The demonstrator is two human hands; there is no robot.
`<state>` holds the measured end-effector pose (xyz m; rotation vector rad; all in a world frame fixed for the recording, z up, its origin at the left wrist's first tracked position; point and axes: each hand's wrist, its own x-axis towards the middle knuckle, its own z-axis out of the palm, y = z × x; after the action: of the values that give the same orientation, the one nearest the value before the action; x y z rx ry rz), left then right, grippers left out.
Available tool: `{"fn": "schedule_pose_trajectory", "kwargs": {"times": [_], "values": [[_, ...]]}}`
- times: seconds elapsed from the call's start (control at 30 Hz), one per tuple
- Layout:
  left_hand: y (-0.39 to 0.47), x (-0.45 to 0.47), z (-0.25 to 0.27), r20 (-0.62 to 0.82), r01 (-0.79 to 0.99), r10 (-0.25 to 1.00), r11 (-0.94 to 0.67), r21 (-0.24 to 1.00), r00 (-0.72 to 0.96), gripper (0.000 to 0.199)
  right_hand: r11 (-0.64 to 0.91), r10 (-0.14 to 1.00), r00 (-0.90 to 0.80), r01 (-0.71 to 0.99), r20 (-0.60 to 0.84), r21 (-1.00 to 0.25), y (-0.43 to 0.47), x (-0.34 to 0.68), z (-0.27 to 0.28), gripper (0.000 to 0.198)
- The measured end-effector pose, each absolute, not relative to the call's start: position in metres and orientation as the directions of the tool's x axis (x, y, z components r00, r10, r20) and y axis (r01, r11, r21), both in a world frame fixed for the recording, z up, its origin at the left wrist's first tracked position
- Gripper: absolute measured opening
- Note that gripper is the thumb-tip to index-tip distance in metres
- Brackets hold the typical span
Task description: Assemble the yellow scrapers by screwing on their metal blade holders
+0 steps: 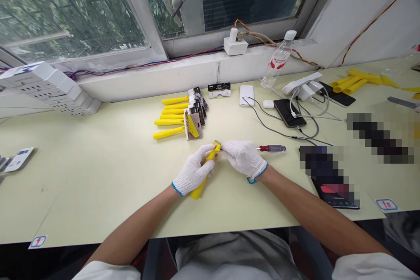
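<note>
My left hand [196, 169], in a white knit glove with a blue cuff, is closed around the yellow handle of a scraper [198, 189]. The scraper lies slantwise, its head pointing away from me. At that head, the fingers of my right hand [242, 156], gloved the same way, are pinched together; what they hold is too small or hidden to make out. A screwdriver [272, 148] with a red and clear handle extends to the right, its shaft partly hidden behind my right hand. Beyond my hands, several yellow-handled scrapers [169, 133] lie in a row, with packaging on their heads.
A black and white package [219, 90], a white power bank [246, 95] and a phone [289, 113] with cables lie toward the window. A water bottle [277, 63] stands by the sill. White boxes [49, 85] are stacked left; yellow handles [356, 82] lie at far right.
</note>
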<state>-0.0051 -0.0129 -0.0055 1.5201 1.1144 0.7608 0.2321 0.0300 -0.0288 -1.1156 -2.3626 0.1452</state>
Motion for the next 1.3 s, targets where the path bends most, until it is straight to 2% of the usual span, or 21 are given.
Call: {"fn": "schedule_pose_trajectory", "kwargs": {"times": [0.43,0.83,1.3], "values": [[-0.0127,-0.0056,-0.0044,-0.086,0.291,0.933,-0.022,0.956,0.351,0.052,0.627,0.768,-0.470,0.688,0.434,-0.365,0.0281,0.2277,-0.0281,0.019],[-0.0110,-0.0057,-0.0040,-0.081,0.264,0.936,-0.013,0.965,0.344,0.052,0.628,0.765,-0.471,0.698,0.440,-0.344,0.0283,0.2277,-0.0299,0.026],[-0.0106,-0.0073,-0.0063,-0.087,0.302,0.932,-0.024,0.953,0.351,0.054,0.605,0.780,-0.436,0.707,0.448,-0.365,0.0250,0.2232,-0.0278,0.017]]}}
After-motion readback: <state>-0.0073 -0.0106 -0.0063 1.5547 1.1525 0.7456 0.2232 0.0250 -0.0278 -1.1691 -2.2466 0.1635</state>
